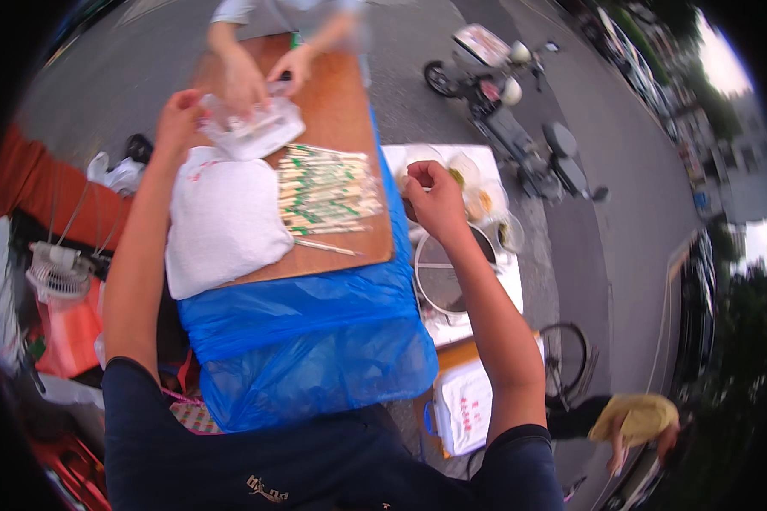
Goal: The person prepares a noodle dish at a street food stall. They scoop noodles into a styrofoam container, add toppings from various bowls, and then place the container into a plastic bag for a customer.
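Note:
My left hand (pixel 180 121) reaches over the far left of a brown wooden board (pixel 339 83), its fingers closed at the edge of a clear plastic bag (pixel 262 131). Another person's two hands are at the same bag; its contents are blurred. My right hand (pixel 438 198) hovers above bowls on a white side table, thumb and forefinger curled close together. Whether something small is between them I cannot tell. On the board, a folded white cloth (pixel 224 220) lies left of a row of paper-wrapped disposable chopsticks (pixel 329 188). One wrapped pair (pixel 326 247) lies apart, nearer me.
Blue plastic sheeting (pixel 313 345) covers the near end of my stand. The white side table (pixel 511 281) bears a round pan (pixel 444 274) and several food bowls (pixel 486 198). A small fan (pixel 61 271) hangs left. A scooter (pixel 518 134) and a person (pixel 639 418) are on the right.

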Available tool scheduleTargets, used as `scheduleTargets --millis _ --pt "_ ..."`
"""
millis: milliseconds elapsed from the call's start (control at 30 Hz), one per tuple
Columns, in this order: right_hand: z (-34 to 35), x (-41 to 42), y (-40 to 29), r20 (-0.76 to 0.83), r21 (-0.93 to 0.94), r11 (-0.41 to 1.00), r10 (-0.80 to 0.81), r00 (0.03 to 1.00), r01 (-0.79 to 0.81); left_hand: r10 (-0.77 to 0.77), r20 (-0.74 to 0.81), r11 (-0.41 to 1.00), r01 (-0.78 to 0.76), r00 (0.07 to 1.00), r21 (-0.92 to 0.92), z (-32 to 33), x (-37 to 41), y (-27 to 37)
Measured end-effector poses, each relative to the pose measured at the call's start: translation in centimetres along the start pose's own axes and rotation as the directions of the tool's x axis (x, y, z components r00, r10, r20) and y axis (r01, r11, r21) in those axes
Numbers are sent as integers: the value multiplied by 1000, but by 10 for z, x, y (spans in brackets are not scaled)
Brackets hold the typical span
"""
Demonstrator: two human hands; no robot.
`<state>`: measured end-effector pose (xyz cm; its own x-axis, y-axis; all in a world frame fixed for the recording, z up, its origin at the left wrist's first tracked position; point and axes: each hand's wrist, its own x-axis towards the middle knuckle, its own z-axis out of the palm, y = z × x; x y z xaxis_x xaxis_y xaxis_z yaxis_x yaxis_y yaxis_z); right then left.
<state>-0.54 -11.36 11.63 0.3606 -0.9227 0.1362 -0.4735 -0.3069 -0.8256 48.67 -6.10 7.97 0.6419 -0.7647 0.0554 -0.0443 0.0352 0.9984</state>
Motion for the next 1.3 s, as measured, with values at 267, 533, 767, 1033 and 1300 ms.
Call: scheduleTargets --millis 267,533,767,1033,1300 --pt "-82 -210 120 -318 210 948 298 900 -240 237 -28 912 -212 971 351 -45 -4 -34" --pt "-45 -475 194 -334 485 687 717 612 -541 267 224 868 -334 937 366 21 -159 -52" --pt "41 -639 166 -121 668 445 856 503 -597 56 586 902 -292 808 317 122 -414 -26" --pt "106 -770 142 62 566 364 876 479 -740 -476 819 860 -27 320 510 87 -708 -37" --pt "82 -824 133 -72 538 384 908 413 -751 -689 715 719 233 116 655 34 -755 -74"
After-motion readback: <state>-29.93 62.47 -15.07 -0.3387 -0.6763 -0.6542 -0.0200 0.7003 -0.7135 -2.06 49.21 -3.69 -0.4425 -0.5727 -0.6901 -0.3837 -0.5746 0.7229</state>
